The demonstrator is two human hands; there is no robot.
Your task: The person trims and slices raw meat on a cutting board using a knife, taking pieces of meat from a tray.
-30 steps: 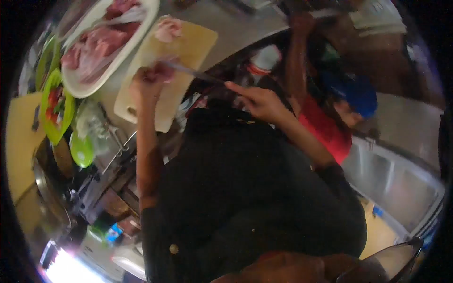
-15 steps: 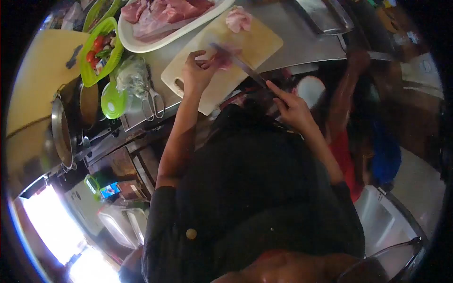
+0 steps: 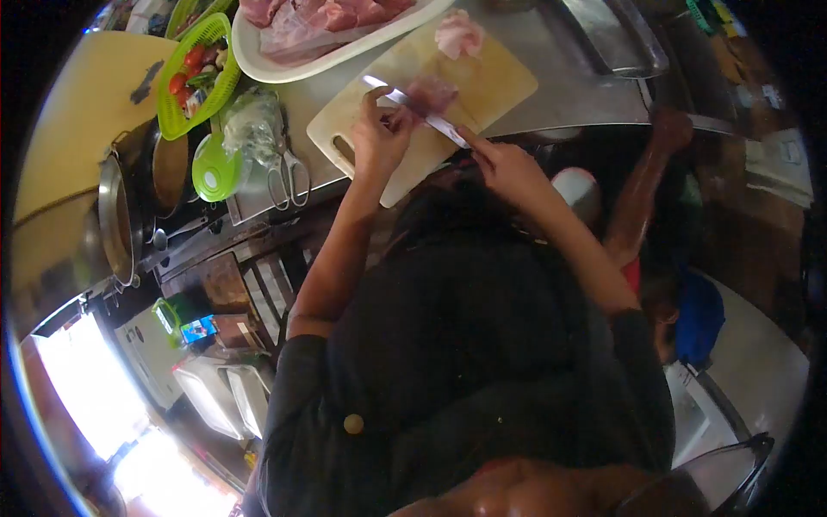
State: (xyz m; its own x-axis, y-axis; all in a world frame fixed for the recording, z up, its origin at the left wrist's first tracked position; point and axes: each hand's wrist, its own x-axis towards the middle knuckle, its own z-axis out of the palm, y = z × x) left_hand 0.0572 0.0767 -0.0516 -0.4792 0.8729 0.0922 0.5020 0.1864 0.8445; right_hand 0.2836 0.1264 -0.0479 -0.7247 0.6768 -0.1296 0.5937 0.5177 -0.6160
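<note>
A kitchen knife [image 3: 441,127] is in my right hand [image 3: 508,169], its fingers wrapped round the handle. The blade slants up and left across a piece of raw meat [image 3: 431,93] on the white cutting board [image 3: 508,82]. My left hand [image 3: 381,136] pinches the near left end of that meat, close beside the blade. A paler lump of meat [image 3: 459,36] lies at the board's far edge. Behind the board stands a white tub [image 3: 284,72] holding several large pieces of raw meat [image 3: 332,21].
Left of the board are scissors [image 3: 289,183], a clear plastic bag [image 3: 251,125], a green lid [image 3: 215,168] and a green basket [image 3: 164,116] of vegetables. A metal tray [image 3: 616,39] sits at the back right. Another person's arm [image 3: 639,194] reaches the counter edge on the right.
The knife has turned its flat side to the light and my right hand has moved left, closer to the board. The whole view has shifted slightly.
</note>
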